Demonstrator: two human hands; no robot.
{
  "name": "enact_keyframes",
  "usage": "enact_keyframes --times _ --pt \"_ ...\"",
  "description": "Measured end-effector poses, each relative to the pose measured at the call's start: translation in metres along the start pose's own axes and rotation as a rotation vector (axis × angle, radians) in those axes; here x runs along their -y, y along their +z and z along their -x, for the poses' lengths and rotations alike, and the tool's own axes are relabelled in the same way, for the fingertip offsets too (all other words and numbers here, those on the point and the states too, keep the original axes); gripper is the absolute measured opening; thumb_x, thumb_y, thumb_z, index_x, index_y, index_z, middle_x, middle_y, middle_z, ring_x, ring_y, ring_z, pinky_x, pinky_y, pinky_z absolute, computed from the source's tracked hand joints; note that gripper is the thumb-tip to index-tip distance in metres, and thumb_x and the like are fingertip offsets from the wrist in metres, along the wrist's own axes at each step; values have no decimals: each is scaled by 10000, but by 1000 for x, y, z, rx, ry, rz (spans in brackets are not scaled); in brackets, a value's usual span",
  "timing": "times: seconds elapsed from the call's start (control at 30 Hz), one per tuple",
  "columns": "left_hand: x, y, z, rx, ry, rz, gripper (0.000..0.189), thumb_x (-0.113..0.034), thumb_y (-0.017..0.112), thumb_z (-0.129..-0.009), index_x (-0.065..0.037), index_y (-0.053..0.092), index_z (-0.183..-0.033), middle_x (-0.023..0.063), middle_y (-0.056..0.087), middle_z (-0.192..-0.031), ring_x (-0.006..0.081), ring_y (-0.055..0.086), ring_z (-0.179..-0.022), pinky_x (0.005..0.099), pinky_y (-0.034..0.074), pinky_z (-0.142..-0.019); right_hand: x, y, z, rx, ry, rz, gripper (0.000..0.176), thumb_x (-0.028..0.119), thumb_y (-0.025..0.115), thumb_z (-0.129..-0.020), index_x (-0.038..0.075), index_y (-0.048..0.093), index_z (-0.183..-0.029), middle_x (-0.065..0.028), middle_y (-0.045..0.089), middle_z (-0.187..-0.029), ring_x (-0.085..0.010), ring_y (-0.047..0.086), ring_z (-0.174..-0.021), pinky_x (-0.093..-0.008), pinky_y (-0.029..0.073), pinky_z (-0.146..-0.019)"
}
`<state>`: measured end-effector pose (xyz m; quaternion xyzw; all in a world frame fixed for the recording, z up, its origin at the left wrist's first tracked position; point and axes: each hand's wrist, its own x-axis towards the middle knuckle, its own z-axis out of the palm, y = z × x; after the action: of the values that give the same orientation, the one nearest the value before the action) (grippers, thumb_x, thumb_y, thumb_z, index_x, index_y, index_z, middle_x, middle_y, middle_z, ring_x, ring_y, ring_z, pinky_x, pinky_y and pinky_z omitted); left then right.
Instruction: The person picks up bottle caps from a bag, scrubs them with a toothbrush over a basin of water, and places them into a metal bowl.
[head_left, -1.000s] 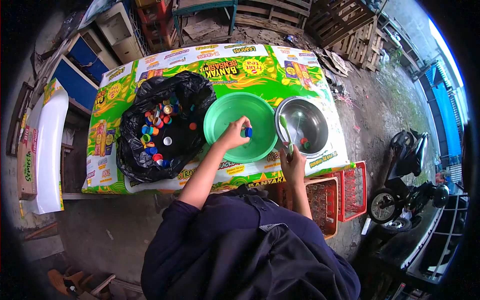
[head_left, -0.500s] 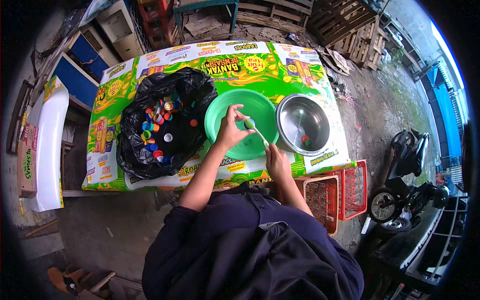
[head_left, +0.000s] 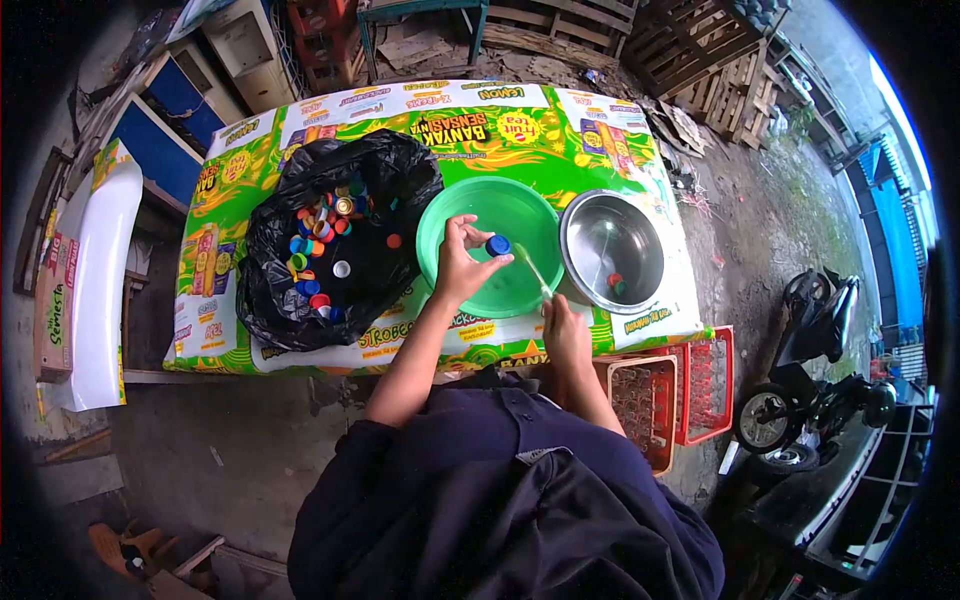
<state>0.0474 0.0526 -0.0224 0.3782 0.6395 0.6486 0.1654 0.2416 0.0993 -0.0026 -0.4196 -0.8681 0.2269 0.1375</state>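
Observation:
Over the green basin (head_left: pixel 440 215), my left hand (head_left: pixel 462 262) pinches a blue bottle cap (head_left: pixel 497 245) between thumb and fingers. My right hand (head_left: pixel 566 330) grips the handle of a toothbrush (head_left: pixel 534 268), whose green head is just right of the cap, with a small gap between them. Left of the basin, a black plastic bag (head_left: pixel 290 220) lies spread open with many coloured bottle caps (head_left: pixel 318 232) in it. On the right stands a steel bowl (head_left: pixel 612 235) with a few caps, red and green, at its bottom.
A bright printed sheet (head_left: pixel 545 150) covers the table. Plastic crates (head_left: pixel 705 385) holding glass bottles stand below its right front edge. A motorcycle (head_left: pixel 800 400) is parked farther right, and wooden pallets (head_left: pixel 690 50) lean behind the table.
The toothbrush head was against the cap and now sits apart, to its right. The blue cap has turned so its blue face shows. The whole view has shifted slightly.

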Motion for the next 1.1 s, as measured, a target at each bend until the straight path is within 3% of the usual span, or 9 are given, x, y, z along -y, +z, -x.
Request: enact_keyframes --times 0.1,0.4,0.8,0.9,1.1 --pt "-8 -3 0 2 77 -71 702 -96 818 -560 2 366 -1088 84 581 -816 176 580 -790 294 461 -770 3 -5 5 -27 -44 -64 184 264 436 -903 84 459 -876 -234 556 -606 -441 552 -576 -531 413 -479" --pt "-16 1 5 66 50 -56 721 -63 808 -582 5 336 -1123 66 527 -819 182 585 -885 301 457 -823 6 1 -4 -13 -120 11 183 266 436 -903 84 454 -900 -229 561 -599 -435 552 -560 -526 422 -475" --pt "-6 -2 5 6 78 65 693 -57 800 -577 4 350 -1100 96 556 -842 191 589 -827 312 474 -792 0 3 8 -50 -68 -36 172 254 455 -895 82 461 -884 -229 547 -583 -436 544 -544 -521 405 -454" --pt "-6 1 8 53 74 64 687 -50 791 -593 5 346 -1113 103 550 -875 193 590 -857 310 474 -799 0 0 -3 -13 -46 53 164 230 459 -896 70 466 -862 -230 549 -587 -435 545 -549 -517 407 -453" --pt "-1 8 8 -32 -51 359 635 -68 723 -698 -3 358 -1214 100 568 -919 184 581 -899 311 463 -809 1 -1 0 16 -77 -189 229 231 452 -902 22 475 -812 -250 546 -621 -450 539 -604 -520 398 -513"
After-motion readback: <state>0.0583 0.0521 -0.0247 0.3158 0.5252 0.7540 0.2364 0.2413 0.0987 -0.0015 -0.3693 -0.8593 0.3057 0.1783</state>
